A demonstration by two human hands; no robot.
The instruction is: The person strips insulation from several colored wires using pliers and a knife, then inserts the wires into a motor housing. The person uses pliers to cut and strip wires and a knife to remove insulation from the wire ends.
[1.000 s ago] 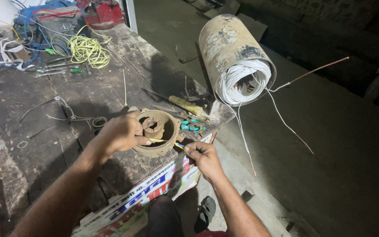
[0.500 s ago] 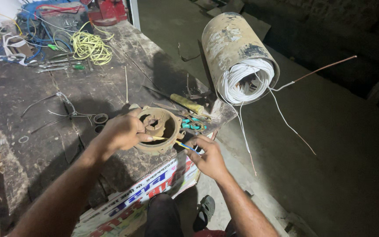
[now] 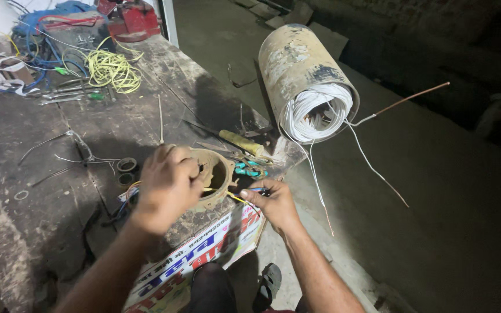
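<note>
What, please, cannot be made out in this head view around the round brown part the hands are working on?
- Head view: the left hand covers the near side of the round brown part.
- What the right hand pinches: thin wires, their ends hidden by the fingers.
- Inside of the white wire coil: too dark.
- Far end of the workbench: cut off by the edge.

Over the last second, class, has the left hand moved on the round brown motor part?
Yes. The left hand has slid right, toward the yellow-handled screwdriver, and now covers more of the round brown motor part, whose opening showed more before.
</note>
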